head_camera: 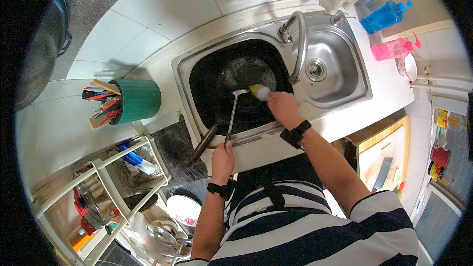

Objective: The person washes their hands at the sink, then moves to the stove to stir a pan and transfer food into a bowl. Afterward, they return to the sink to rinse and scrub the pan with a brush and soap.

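A dark wok (207, 66) sits in the left basin of a stainless steel sink (181, 70), with whitish suds or wet marks on its inside. Its brown handle (203, 145) sticks out over the near rim. My left hand (223, 160) grips the dark end of a long metal cooking utensil (232, 116), either a ladle or a turner. That utensil's pale head lies inside the wok. In my right hand (285, 109) is a yellow and white scrubber (260, 91), held against or just above the utensil's head; whether they touch I cannot tell.
A curved faucet (303, 44) stands between the basins, beside the right basin (334, 70). Blue (382, 17) and pink (392, 49) pump bottles stand at right. A green utensil holder (140, 101) is at left, above a white rack (111, 188). A cleaver (383, 173) rests by a cutting board (397, 144).
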Tool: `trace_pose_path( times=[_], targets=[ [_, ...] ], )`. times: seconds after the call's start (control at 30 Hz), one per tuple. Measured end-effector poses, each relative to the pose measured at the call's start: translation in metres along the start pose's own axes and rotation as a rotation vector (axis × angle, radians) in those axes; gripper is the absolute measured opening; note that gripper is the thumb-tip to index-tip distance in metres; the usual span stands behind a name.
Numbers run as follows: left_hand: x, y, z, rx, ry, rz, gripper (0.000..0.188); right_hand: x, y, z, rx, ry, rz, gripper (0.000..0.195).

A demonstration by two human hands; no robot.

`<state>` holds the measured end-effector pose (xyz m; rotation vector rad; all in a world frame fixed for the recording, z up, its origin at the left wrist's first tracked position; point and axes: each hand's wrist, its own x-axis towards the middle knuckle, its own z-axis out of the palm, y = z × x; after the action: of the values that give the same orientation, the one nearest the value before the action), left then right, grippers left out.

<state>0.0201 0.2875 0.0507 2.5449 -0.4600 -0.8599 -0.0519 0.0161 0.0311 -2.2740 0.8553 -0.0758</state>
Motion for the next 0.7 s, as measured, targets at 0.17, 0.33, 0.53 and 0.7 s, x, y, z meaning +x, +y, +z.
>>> trace_pose_path(
  times=[0.17,0.33,0.53,0.7],
  targets=[
    [0.002,0.001,0.0,-0.038,-0.014,-0.017,0.048,-0.011,-0.018,0.003,0.099,-0.037,-0.157,0.025],
    [-0.001,0.0,-0.008,0.088,-0.011,-0.029,0.044,0.036,0.028,0.011,-0.151,0.099,-0.002,0.025],
    [-0.006,-0.013,-0.018,0.258,0.071,0.038,0.037,0.073,0.056,0.064,0.124,-0.093,0.117,0.029],
    [-0.002,-0.009,-0.028,0.263,0.085,0.115,0.032,0.054,-0.012,-0.006,0.175,-0.188,-0.064,0.023]
  ],
)
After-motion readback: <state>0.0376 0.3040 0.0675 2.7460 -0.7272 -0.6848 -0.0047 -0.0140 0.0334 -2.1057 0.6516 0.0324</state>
